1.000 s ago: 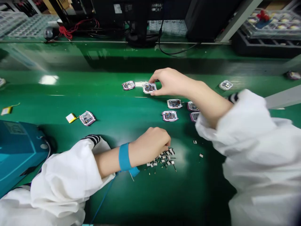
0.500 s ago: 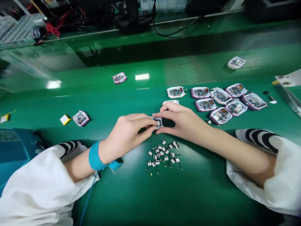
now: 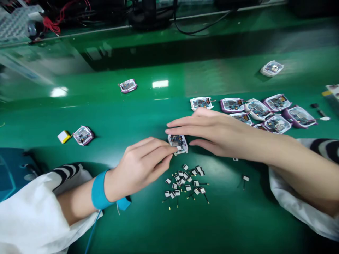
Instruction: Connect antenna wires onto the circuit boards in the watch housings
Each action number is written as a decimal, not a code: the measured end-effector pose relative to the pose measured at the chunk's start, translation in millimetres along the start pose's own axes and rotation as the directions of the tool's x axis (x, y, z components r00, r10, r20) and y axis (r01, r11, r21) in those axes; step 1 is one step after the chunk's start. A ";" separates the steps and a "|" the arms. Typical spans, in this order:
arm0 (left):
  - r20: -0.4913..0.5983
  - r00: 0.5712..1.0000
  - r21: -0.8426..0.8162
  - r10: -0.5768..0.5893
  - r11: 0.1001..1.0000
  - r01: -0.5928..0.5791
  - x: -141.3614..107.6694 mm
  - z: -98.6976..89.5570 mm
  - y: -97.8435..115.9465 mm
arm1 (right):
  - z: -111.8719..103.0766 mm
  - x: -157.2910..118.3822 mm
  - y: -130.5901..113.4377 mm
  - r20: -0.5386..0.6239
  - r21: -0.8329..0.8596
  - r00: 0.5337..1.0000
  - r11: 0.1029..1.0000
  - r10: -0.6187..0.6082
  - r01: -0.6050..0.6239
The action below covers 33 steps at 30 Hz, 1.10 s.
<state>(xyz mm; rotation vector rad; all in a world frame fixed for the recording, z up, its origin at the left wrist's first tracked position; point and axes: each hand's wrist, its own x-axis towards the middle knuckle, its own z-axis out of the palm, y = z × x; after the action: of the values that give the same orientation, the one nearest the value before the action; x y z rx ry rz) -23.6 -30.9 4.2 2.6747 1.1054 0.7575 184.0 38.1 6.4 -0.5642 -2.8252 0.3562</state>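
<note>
An open white smartwatch case with a bare circuit board lies in the middle of the green mat. My left hand, wearing a blue wrist strap, grips the case's lower left corner, a fingertip on a small pale piece over the board. Above and to the right of it, my right hand is open, its fingers stretched out over the top edge of the case and its thumb apart from them. Just below lies a loose pile of small square antenna parts with short black leads.
Several open watch cases cluster at the right, partly hidden by my right arm. A purple case with a yellow-edged battery lies left. Single cases sit farther back. One antenna part lies apart at right.
My right hand has let go of the case; its fingers have straightened and lifted over it. My left hand keeps hold, and more of the board shows. The view has shifted slightly.
</note>
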 end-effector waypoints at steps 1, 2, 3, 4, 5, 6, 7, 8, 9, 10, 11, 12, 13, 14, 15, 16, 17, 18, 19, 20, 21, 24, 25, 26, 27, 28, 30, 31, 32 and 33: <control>-0.004 1.000 -0.004 -0.028 1.000 0.028 1.0 -0.1 0.8 | 1.1 2.9 5.0 0.054 0.023 0.998 0.999 -0.034 0.033; -0.012 0.998 -0.005 -0.066 0.998 0.066 1.9 -0.5 1.4 | 2.8 5.8 8.2 0.092 0.037 0.995 0.999 -0.043 0.040; -0.018 0.993 -0.007 -0.115 0.993 0.115 2.8 -1.2 1.7 | 4.8 8.5 9.4 0.107 0.033 0.994 0.999 -0.029 0.026; -0.017 0.985 -0.013 -0.173 0.985 0.172 3.7 -1.9 1.6 | 6.9 10.6 8.7 0.103 0.017 0.995 1.000 -0.002 0.000; -0.013 0.974 -0.023 -0.225 0.974 0.225 4.7 -2.6 1.3 | 8.8 12.2 6.5 0.081 -0.010 0.996 0.999 0.032 -0.031; 0.000 0.964 -0.032 -0.267 0.963 0.267 5.5 -3.1 0.6 | 10.7 13.1 3.5 0.049 -0.041 0.997 0.997 0.065 -0.063; 0.018 0.956 -0.037 -0.294 0.955 0.295 6.3 -3.3 -0.2 | 12.4 13.4 0.2 0.012 -0.067 0.996 0.994 0.087 -0.086; 0.036 0.952 -0.037 -0.305 0.951 0.306 7.0 -3.1 -1.2 | 14.2 13.3 -2.9 -0.024 -0.078 0.995 0.992 0.100 -0.102; 0.050 0.952 -0.033 -0.301 0.953 0.303 7.4 -2.4 -2.3 | 16.1 12.8 -5.5 -0.056 -0.070 0.992 0.991 0.112 -0.116; 0.060 0.956 -0.023 -0.288 0.957 0.290 7.6 -1.4 -3.5 | 18.2 12.3 -7.4 -0.082 -0.048 0.988 0.990 0.131 -0.135; 0.066 0.960 -0.008 -0.271 0.962 0.272 7.7 -0.2 -4.6 | 20.5 11.8 -8.6 -0.103 -0.019 0.982 0.987 0.160 -0.162; 0.068 0.967 0.013 -0.245 0.969 0.245 7.6 1.1 -5.9 | 22.8 11.3 -9.2 -0.119 0.009 0.974 0.981 0.193 -0.193; 0.064 0.975 0.037 -0.214 0.977 0.212 7.5 2.3 -7.1 | 25.2 10.9 -9.5 -0.134 0.030 0.965 0.974 0.227 -0.225; 0.063 0.982 0.062 -0.180 0.982 0.176 7.5 3.2 -8.2 | 27.4 10.5 -9.5 -0.148 0.045 0.956 0.967 0.254 -0.250; 0.065 0.987 0.083 -0.147 0.986 0.141 7.6 3.9 -9.2 | 29.5 10.1 -9.3 -0.164 0.054 0.949 0.963 0.270 -0.265; 0.076 0.990 0.097 -0.118 0.989 0.110 7.9 4.3 -10.0 | 31.1 9.8 -9.2 -0.178 0.061 0.943 0.960 0.281 -0.275; 0.089 0.992 0.103 -0.093 0.991 0.084 8.4 4.4 -10.7 | 32.4 9.5 -9.2 -0.191 0.069 0.939 0.958 0.286 -0.278; 0.104 0.992 0.105 -0.074 0.992 0.063 8.9 4.4 -11.2 | 33.4 9.3 -9.4 -0.196 0.077 0.937 0.957 0.288 -0.279; 0.117 0.991 0.106 -0.061 0.993 0.048 9.5 4.3 -11.6 | 34.0 9.1 -9.6 -0.197 0.082 0.936 0.956 0.291 -0.280; 0.125 0.991 0.110 -0.049 0.993 0.035 9.9 4.4 -11.8 | 34.3 9.1 -9.9 -0.194 0.083 0.936 0.955 0.295 -0.284; 0.127 0.991 0.116 -0.040 0.993 0.026 10.2 4.7 -12.0 | 34.4 9.2 -10.3 -0.192 0.082 0.935 0.955 0.297 -0.286; 0.109 0.994 0.147 -0.028 0.989 0.012 10.1 6.7 -12.1 | 34.6 9.8 -11.0 -0.192 0.070 0.936 0.956 0.295 -0.287; 0.100 0.995 0.160 -0.031 0.987 0.014 9.9 7.6 -12.0 | 34.7 10.0 -11.1 -0.196 0.065 0.935 0.956 0.294 -0.287; 0.092 0.995 0.171 -0.034 0.985 0.018 9.8 8.5 -11.8 | 34.7 10.2 -11.1 -0.199 0.061 0.935 0.956 0.293 -0.286; 0.087 0.995 0.179 -0.040 0.984 0.024 9.7 9.3 -11.6 | 34.6 10.3 -11.0 -0.201 0.057 0.935 0.956 0.293 -0.288; 0.083 0.996 0.181 -0.045 0.983 0.030 9.7 10.0 -11.5 | 34.4 10.3 -10.9 -0.200 0.055 0.935 0.956 0.294 -0.289; 0.077 0.996 0.170 -0.039 0.985 0.025 10.0 10.7 -11.2 | 33.8 10.3 -10.6 -0.192 0.052 0.937 0.956 0.293 -0.288; 0.077 0.997 0.164 -0.032 0.986 0.019 10.2 10.8 -11.2 | 33.4 10.2 -10.5 -0.186 0.050 0.938 0.956 0.292 -0.288; 0.080 0.996 0.161 -0.030 0.987 0.016 10.3 10.8 -11.3 | 33.2 10.2 -10.3 -0.181 0.047 0.939 0.956 0.293 -0.289; 0.082 0.996 0.161 -0.028 0.987 0.015 10.5 10.6 -11.3 | 33.1 10.2 -10.1 -0.180 0.043 0.939 0.957 0.291 -0.288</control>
<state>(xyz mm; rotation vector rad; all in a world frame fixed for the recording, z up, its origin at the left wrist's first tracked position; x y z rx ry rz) -19.0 -14.9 -4.5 2.7911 1.2203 0.5699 162.2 26.8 -20.0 -0.9627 -2.5601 0.3578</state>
